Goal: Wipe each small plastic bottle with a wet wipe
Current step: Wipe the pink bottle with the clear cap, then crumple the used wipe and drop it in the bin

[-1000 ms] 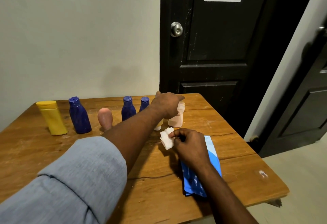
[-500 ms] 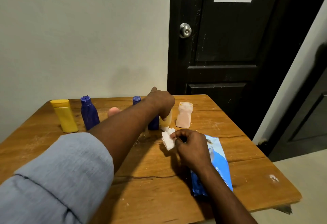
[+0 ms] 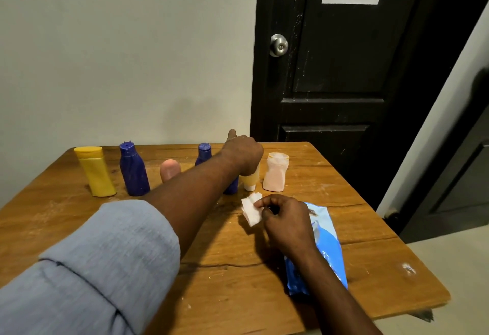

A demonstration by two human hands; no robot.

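Note:
Several small plastic bottles stand in a row on the wooden table (image 3: pixel 79 231): a yellow bottle (image 3: pixel 95 172), a blue bottle (image 3: pixel 133 169), a pink rounded bottle (image 3: pixel 169 169), another blue bottle (image 3: pixel 204 151) partly behind my left arm, a small yellow tube bottle (image 3: pixel 251 180) and a pale pink bottle (image 3: pixel 275 172). My left hand (image 3: pixel 244 153) reaches across and grips the top of the yellow tube bottle. My right hand (image 3: pixel 284 219) pinches a folded white wet wipe (image 3: pixel 250 209) just in front of the row.
A blue wet-wipe pack (image 3: pixel 324 250) lies on the table under my right wrist. A black door (image 3: pixel 344 70) with a round knob stands behind the table's far right corner. The table's right edge drops to a tiled floor.
My left hand left the pale pink bottle and moved left onto the yellow tube bottle. My right hand kept the wipe in place. The camera view shifted a little.

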